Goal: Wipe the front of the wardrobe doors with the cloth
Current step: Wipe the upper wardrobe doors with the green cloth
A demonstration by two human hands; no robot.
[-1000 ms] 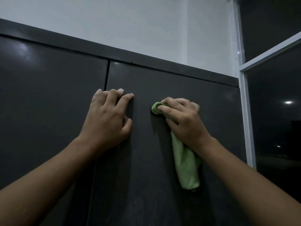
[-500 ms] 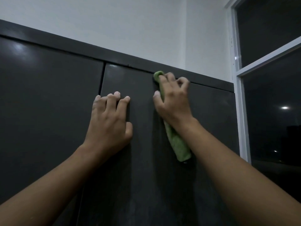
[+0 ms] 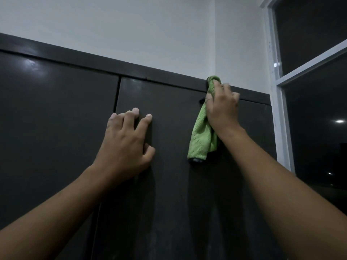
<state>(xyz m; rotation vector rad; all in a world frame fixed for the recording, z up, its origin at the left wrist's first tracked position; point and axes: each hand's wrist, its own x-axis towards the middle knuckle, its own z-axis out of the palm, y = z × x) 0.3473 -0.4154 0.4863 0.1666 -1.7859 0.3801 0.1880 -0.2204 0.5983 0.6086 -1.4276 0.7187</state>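
Past the dark left wardrobe door, the left hand rests on the right door near its left edge, fingers spread and relaxed, holding nothing. Further right, at that door's top edge, the right hand presses a bunched green cloth to the front, fingers curled over it, its loose end hanging.

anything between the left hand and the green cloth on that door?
Nothing. Head view shows only bare dark grey wardrobe door between the left hand and the green microfibre cloth held by the right hand.
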